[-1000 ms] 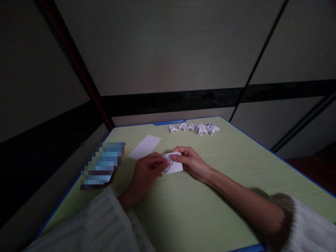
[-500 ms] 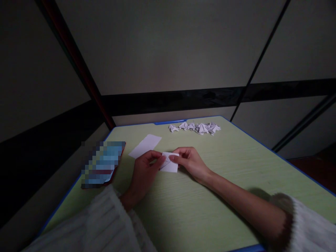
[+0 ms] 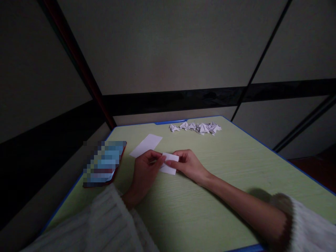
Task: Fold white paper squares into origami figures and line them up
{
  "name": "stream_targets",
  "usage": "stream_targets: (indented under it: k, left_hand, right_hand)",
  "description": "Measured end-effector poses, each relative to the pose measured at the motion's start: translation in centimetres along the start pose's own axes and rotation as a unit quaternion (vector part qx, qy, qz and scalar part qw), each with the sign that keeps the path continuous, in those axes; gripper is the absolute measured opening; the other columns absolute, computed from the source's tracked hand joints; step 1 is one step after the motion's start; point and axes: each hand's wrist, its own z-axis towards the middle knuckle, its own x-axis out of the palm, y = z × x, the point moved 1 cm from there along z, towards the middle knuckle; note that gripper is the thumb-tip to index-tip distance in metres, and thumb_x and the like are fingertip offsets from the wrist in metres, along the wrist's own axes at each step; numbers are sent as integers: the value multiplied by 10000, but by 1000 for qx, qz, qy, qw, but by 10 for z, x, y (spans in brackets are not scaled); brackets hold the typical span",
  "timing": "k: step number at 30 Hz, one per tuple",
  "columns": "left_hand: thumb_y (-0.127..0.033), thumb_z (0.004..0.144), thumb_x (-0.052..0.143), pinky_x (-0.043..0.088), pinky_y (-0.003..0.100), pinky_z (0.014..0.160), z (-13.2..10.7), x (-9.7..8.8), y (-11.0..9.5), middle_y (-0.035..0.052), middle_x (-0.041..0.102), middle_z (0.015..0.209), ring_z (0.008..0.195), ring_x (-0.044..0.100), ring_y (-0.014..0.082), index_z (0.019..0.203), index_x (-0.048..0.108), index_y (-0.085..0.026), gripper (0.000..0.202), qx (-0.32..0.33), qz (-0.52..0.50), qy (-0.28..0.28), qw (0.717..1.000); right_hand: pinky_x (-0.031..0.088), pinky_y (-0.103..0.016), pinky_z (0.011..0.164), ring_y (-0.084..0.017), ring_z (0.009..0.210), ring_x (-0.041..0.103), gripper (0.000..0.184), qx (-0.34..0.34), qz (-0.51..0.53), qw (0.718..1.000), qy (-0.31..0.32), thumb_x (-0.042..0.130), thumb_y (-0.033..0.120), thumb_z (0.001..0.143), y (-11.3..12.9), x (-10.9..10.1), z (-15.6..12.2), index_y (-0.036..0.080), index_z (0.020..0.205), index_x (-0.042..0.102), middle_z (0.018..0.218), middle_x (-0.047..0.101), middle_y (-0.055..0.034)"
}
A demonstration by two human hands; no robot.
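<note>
Between my hands, above the middle of the table, is a small folded white paper (image 3: 170,169). My left hand (image 3: 147,168) pinches its left side, thumb on top. On the right side my right hand (image 3: 189,166) grips it too, its thumb lying across the front and its fingers behind. The thumbs almost meet and cover part of the paper, so its creases are hard to make out. Just beyond my left hand a flat white paper sheet (image 3: 147,145) lies on the table.
Several folded white paper figures (image 3: 203,128) sit in a row at the far edge of the pale green table (image 3: 236,150), which has a blue rim. A phone-like device (image 3: 105,166) with a blurred screen lies at the left. Dark-striped panels (image 3: 168,101) stand behind.
The folded paper has tilted slightly, its right side dipping. My right thumb has slid a little to the left across it. The other things lie as before.
</note>
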Motion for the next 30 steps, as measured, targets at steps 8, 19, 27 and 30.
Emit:
stream_targets:
  k: [8,19,27,30]
  left_hand:
    - [-155,571,617,358,158,450,2,0,3,-78,556,496,458,484,65,726,461,-163,220,-8,-50,9,999]
    - [-164,593,610,295,126,388,4,2,2,-116,428,438,396,381,37,829,439,-172,291,-9,-96,88,991]
    - [-333,680,485,256,154,313,-1,4,9,-83,351,401,340,326,44,508,407,-162,255,-35,-15,165,986]
    - [-308,667,503,237,146,316,-2,1,5,-90,329,408,354,309,40,497,386,-166,251,-17,-7,118,993]
  right_hand:
    - [220,-178,383,-38,395,336,233,-7,-17,1000,2,629,300,572,0,0,-1,124,531,482,447,426,58]
    - [235,-169,387,-36,390,356,201,-6,8,1000,20,605,266,589,0,-2,-1,125,552,467,449,441,60]
    - [291,-164,424,-38,423,431,156,2,63,997,45,610,208,585,7,-1,-4,107,559,494,490,526,34]
    - [295,-153,421,-29,415,429,155,6,89,995,47,637,147,545,8,3,-4,110,575,490,474,509,56]
